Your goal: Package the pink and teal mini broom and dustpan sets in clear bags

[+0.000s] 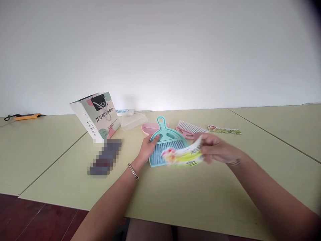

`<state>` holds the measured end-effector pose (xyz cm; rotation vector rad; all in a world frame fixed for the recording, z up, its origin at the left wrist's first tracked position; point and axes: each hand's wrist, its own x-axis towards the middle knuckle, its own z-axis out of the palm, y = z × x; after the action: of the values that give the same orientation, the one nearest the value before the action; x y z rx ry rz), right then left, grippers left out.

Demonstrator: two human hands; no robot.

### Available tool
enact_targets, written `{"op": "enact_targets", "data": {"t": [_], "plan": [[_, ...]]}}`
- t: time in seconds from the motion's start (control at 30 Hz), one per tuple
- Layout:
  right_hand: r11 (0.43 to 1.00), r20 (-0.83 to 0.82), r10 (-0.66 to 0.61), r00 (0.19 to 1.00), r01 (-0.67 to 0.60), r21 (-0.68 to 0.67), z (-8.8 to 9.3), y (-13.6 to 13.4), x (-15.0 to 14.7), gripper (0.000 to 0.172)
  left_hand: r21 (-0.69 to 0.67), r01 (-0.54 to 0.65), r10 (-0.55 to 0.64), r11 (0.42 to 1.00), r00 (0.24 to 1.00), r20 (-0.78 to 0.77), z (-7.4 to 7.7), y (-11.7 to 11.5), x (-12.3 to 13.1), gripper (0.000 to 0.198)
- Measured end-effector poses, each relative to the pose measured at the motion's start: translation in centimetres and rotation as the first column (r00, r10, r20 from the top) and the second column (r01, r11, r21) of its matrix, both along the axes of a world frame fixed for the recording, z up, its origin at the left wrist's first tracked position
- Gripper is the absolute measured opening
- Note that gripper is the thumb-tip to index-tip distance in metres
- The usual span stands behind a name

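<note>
My left hand [148, 147] grips the left edge of a teal dustpan [164, 125], thumb on top. A matching brush with blue-grey bristles [160, 153] lies nested in the pan. In my right hand [217, 149] is a printed cardboard label [184, 157], white and yellow-green with a red patch, blurred by motion. The label hangs in front of the pan's lower right part and hides it. Behind the teal set lie a pink dustpan [147, 128], partly covered, and a pink brush [187, 132] with white bristles turned up.
A similar label [224, 130] lies flat at the right. At the left stand a printed paper bag [106, 115] and a pixelated dark object [105, 159]. Behind are a clear plastic box [134, 121], a white power strip [126, 112] and an orange item with a black strap [26, 116].
</note>
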<state>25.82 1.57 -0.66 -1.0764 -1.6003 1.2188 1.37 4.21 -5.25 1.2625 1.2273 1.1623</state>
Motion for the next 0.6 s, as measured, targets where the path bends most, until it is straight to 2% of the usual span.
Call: {"op": "enact_targets", "data": {"t": [0.03, 0.07, 0.1, 0.2, 0.27, 0.43, 0.6], "plan": [[0.984, 0.039, 0.165, 0.985, -0.162, -0.072, -0.4, -0.2, -1.2, 0.035, -0.015, 0.013, -0.012, 1.0, 1.0, 0.023, 0.1, -0.1, 0.0, 0.04], [0.964, 0.048, 0.243, 0.969, -0.236, -0.123, -0.8, -0.3, -2.3, 0.032, -0.029, 0.027, -0.025, 0.999, 0.999, 0.046, 0.2, -0.2, 0.0, 0.04], [0.96, 0.063, 0.247, 0.967, -0.235, -0.152, -1.3, -0.2, -3.0, 0.03, -0.042, 0.036, -0.033, 0.998, 0.997, 0.065, 0.3, -0.2, 0.1, 0.04], [0.986, 0.068, 0.045, 0.997, -0.033, -0.163, -2.8, 0.3, -4.2, 0.028, -0.088, 0.036, -0.027, 0.995, 0.994, 0.107, 0.4, -0.3, 0.1, 0.042], [0.984, 0.074, -0.029, 0.997, 0.041, -0.173, -3.6, 0.6, -4.6, 0.027, -0.1, 0.028, -0.016, 0.995, 0.993, 0.118, 0.4, -0.3, 0.1, 0.043], [0.974, 0.052, -0.16, 0.986, 0.167, -0.151, -4.7, 0.5, -5.1, 0.022, -0.062, 0.067, -0.061, 0.996, 0.994, 0.088, 0.8, -0.4, 0.1, 0.045], [0.958, 0.038, -0.199, 0.979, 0.203, -0.204, -4.9, 0.6, -5.2, 0.026, -0.059, 0.164, -0.162, 0.985, 0.986, 0.044, 1.4, -0.7, -0.1, 0.051]]}}
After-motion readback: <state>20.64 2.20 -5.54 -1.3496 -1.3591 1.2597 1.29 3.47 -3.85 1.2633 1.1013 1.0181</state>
